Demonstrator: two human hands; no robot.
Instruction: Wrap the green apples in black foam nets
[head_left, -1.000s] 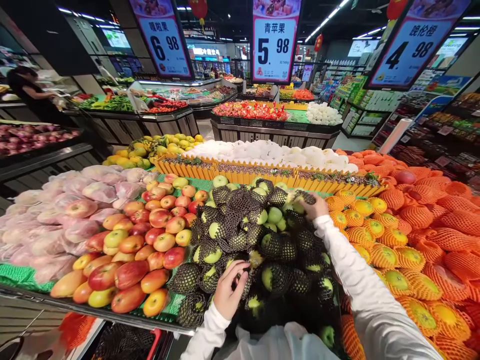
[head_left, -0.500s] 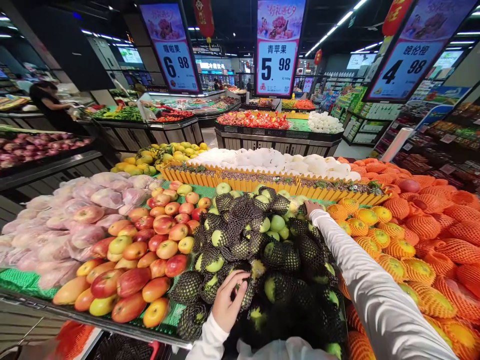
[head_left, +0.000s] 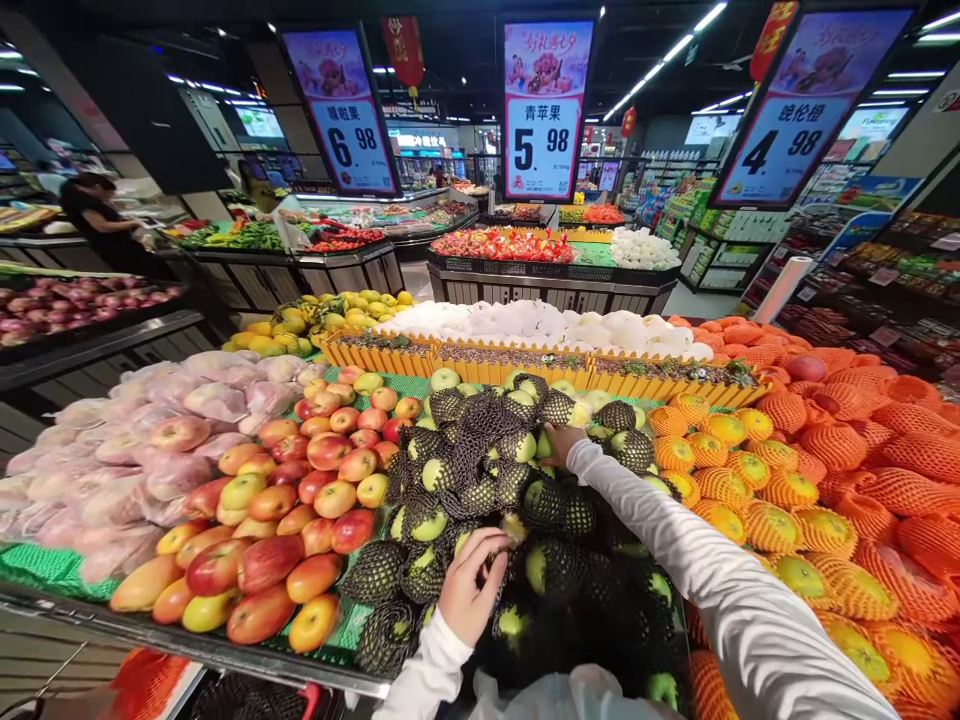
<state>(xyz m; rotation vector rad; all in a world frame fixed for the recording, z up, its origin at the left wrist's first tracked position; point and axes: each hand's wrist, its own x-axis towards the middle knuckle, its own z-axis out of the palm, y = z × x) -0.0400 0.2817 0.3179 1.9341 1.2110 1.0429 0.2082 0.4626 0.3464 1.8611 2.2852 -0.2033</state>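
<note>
Round green apples in black netting (head_left: pixel 553 506) lie between glossy red-yellow apples (head_left: pixel 270 563) and orange-netted round fruit (head_left: pixel 775 530), 1 yellow picket fence (head_left: pixel 511 364) behind. Left hand (head_left: pixel 470 590) curls over them, right hand (head_left: pixel 564 446) among them; whether fingers grip, I cannot tell.

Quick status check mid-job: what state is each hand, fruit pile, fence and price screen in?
Left hand: curled over the green apples, thumb apart; grip unclear.
Right hand: extended to the green apples; grip hidden.
Green apples: piled, many in black net sleeves, some bare.
Red apples: piled, unwrapped.
Pinkish fruit: bagged.
Orange fruit: piled in net sleeves.
Yellow fence: upright.
Price screens: lit.
</note>
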